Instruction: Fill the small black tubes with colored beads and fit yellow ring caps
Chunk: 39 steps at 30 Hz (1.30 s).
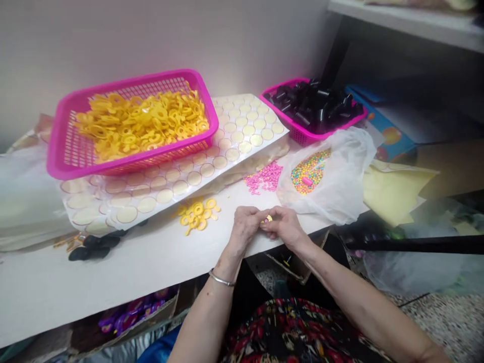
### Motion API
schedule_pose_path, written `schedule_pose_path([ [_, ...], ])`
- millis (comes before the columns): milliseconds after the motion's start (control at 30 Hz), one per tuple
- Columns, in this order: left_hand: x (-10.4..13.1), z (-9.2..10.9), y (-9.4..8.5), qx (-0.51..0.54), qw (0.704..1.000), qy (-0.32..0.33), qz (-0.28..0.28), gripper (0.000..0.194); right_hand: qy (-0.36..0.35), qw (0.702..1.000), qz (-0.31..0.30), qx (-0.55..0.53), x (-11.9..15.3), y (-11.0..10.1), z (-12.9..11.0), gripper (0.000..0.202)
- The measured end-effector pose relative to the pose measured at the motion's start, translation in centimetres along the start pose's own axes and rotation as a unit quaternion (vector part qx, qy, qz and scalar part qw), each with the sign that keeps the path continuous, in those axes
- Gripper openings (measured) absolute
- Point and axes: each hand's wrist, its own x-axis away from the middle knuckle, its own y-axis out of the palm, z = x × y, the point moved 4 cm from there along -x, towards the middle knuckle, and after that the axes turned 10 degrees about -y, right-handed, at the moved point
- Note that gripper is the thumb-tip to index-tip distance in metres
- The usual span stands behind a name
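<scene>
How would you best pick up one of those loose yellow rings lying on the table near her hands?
Probably from above, pinching one of the loose yellow rings across its thin rim with two fingertips. They lie flat on the white table, so there is no raised side to grab. An outlying ring at the pile's edge looks easiest, clear of the others.

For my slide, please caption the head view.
Both hands pinch a small yellow ring above a white table.
</scene>
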Motion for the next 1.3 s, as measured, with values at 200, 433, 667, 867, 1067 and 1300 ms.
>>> schedule_pose_path([
  [200,1.1,-0.7,-0.4,-0.027,0.998,0.04,0.034,0.038,-0.001,1.0,-0.015,0.024,1.0,0.5,0.3,0.022],
  [433,1.5,-0.4,-0.2,0.063,0.997,0.007,-0.043,0.037,0.067,0.994,-0.032,0.077,0.0,0.4,-0.9,0.028],
  [667,0.1,-1.9,-0.1,0.068,0.998,-0.004,-0.001,0.035,0.08,0.995,-0.032,0.055,-0.4,0.3,-0.1,0.032],
  [867,0.9,-1.6,-0.8,0.115,0.992,0.015,-0.051,0.038,0.054,0.994,-0.075,0.056,-0.2,0.2,-0.6,0.034],
  [1067,4.0,-2.5,-0.4,0.095,0.985,0.106,-0.097,0.041,0.013,0.999,-0.047,0.016,2.1,-0.1,-0.6,0.033],
  [1300,8.6,-2.0,2.8,0.035,0.98,0.184,-0.067,0.028,-0.057,0.988,-0.116,-0.086,8.6,-4.9,-1.7,0.04],
])
